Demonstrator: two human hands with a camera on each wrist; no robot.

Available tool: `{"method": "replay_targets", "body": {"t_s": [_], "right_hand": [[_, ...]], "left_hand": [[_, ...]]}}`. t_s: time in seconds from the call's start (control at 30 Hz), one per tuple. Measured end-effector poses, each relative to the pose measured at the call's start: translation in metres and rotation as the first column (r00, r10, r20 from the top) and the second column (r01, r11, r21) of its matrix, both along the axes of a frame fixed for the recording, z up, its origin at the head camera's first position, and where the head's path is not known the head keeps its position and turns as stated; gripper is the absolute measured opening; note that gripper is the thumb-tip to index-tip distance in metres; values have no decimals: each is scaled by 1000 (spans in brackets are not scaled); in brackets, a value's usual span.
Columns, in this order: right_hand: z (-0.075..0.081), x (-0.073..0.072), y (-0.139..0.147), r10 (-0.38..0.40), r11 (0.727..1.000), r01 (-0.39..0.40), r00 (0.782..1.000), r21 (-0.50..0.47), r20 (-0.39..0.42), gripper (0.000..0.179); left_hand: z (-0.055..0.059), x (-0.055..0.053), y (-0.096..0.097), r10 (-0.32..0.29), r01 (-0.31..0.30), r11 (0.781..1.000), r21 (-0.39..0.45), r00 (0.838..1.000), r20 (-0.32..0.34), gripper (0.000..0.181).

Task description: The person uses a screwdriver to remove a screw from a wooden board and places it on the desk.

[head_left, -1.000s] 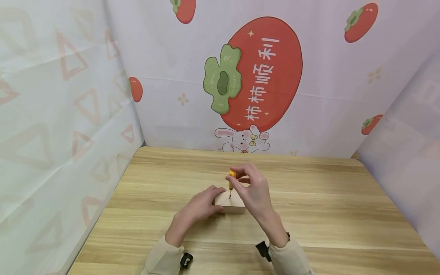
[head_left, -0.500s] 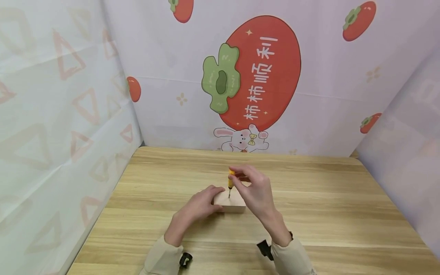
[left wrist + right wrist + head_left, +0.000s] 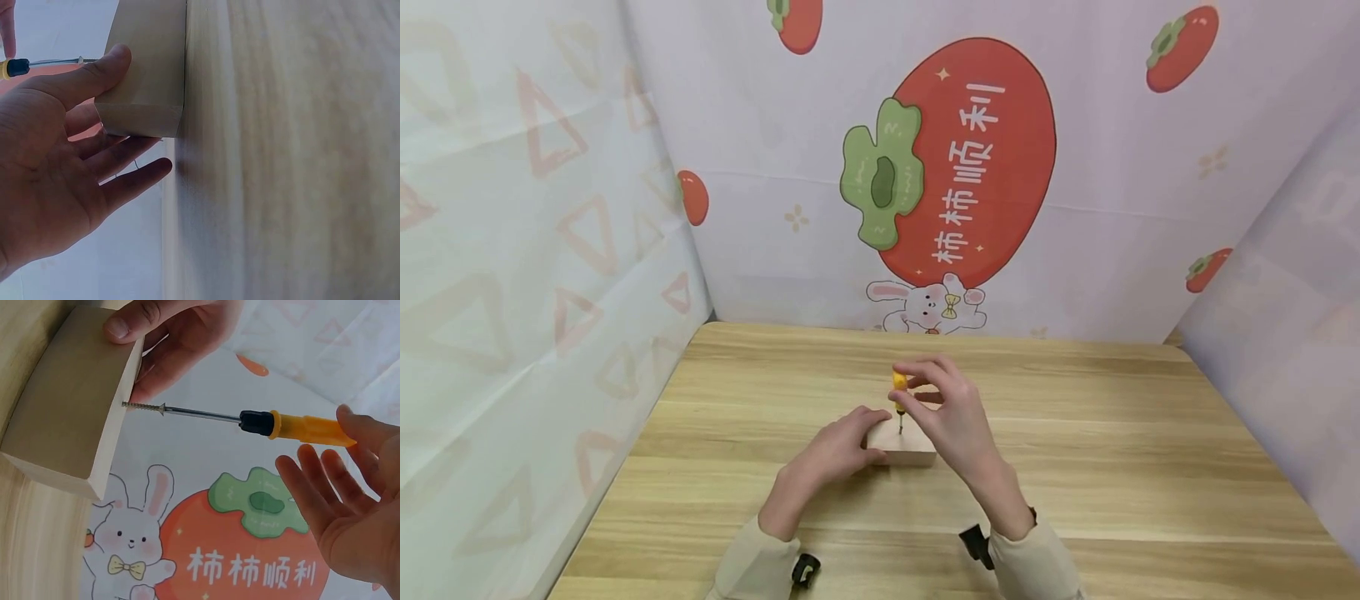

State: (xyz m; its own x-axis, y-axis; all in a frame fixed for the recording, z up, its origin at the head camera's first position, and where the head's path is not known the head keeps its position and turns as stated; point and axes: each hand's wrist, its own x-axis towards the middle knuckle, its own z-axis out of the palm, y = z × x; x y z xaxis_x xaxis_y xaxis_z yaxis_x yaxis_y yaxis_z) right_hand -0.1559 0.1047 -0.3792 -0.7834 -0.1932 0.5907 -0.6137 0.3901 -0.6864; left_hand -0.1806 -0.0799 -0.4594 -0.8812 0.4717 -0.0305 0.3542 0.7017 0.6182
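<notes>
1. Fingers [image 3: 361, 424] of the right hand [image 3: 957, 421] pinch the screwdriver [image 3: 287, 426] near the top of its yellow handle; in the right wrist view, the others are bent loosely, apart from it.
2. Fingers of the left hand [image 3: 842, 446] grip one end of the block [image 3: 72, 394], the end on the person's left: thumb against the near side, index finger at the far upper edge. In the left wrist view, one fingertip sticks out clear of the wood.
3. The screwdriver stands nearly upright, a dark collar below the handle, then a slim metal shaft whose tip meets the head of the screw [image 3: 145, 407].
4. The screw is in line with the shaft, its point at the top face of the block, with most of its thread showing above the wood.
5. The block, pale and plain, lies on the desk [image 3: 1112, 467] between the two hands, in front of the person.
6. Farther out, beige sleeves [image 3: 1037, 567] end at both wrists, with a black clip [image 3: 806, 570] beside the left one.
7. Beyond the desk's far edge hangs a pale backdrop [image 3: 1112, 183], printed with a big red fruit [image 3: 1007, 167], white characters and a rabbit [image 3: 928, 304].
</notes>
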Motion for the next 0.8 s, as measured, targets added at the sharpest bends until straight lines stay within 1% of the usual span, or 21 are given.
{"method": "replay_targets", "body": {"t_s": [0.17,0.27,0.33,0.43,0.53,0.67,0.8], "right_hand": [[-1,1,-1,-29,1000,30,997,7,-73,27],[0,0,-1,-32,999,34,995,25,-96,27],[1,-1,0,-26,999,29,995,38,-93,28],[2,-1,1,-10,999,13,998,52,-68,29],[2,-1,1,2,999,0,999,46,-40,30],[-1,-2,0,-20,999,21,999,31,-35,30],[-3,-3,-1,-48,998,50,998,37,-51,29]], "left_hand": [[0,1,1,-4,4,1000,5,1000,-14,56],[-1,1,0,-4,4,1000,8,1000,-22,56],[-1,1,0,-2,2,1000,10,1000,-20,56],[-1,1,0,0,1,1000,12,1000,-13,55],[0,1,0,-2,2,1000,7,1000,-12,55],[-1,1,-1,-8,8,1000,-1,1000,-19,55],[-1,1,-1,-8,8,1000,-4,1000,-24,54]]}}
